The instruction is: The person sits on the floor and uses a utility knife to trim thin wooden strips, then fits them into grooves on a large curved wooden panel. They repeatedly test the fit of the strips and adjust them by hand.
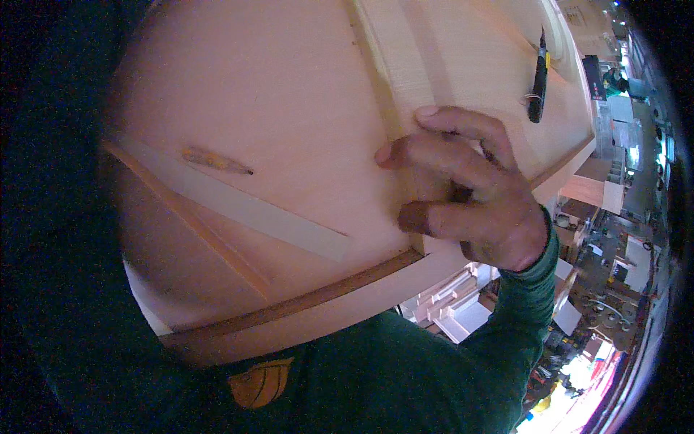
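My right hand (470, 184) reaches in from the lower right in a green sleeve. Its fingers are curved and spread apart, with thumb and fingertips at the edge of a pale wooden strip (379, 61) that runs across a wooden panel (253, 79). Nothing shows in its grip. Left of the hand lies a short, worn pencil (217, 160), beside a flat pale wood strip (253, 210). A thin brownish strip or edge (195, 223) slants nearer to me. Beyond the hand is a black and yellow utility knife (538, 83), blade out. My left hand does not show.
The panel's raised near edge (303, 318) runs close to my body. Dark green cloth fills the left side. At the right, past the panel, is a cluttered workshop with pale boards (463, 318) and tools lower down.
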The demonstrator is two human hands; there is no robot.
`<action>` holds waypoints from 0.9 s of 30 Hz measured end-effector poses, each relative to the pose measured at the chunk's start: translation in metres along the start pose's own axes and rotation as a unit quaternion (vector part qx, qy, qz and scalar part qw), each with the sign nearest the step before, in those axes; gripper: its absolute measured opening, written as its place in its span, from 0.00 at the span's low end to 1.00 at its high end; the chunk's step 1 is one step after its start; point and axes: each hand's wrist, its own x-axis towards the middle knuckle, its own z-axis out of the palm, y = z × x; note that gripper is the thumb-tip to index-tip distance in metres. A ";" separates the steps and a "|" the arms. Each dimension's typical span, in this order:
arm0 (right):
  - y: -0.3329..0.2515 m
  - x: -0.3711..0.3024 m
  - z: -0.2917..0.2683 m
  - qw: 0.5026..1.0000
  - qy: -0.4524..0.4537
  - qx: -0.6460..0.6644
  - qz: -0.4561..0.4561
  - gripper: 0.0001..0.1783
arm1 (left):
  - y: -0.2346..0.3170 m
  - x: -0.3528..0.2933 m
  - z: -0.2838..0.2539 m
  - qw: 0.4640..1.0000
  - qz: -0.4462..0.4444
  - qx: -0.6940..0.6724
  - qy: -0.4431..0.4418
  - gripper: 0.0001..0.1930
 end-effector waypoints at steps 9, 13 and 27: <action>-0.004 -0.009 -0.002 0.998 0.031 0.039 -0.032 0.13 | 0.009 -0.005 -0.016 0.994 -0.079 -0.065 -0.043 0.81; -0.002 -0.012 0.000 0.999 0.020 0.041 -0.027 0.13 | 0.010 -0.006 -0.011 0.985 -0.124 -0.097 -0.064 0.81; 0.002 -0.008 0.006 0.997 0.018 0.065 -0.023 0.12 | 0.009 -0.006 0.004 0.993 -0.046 -0.100 -0.029 0.74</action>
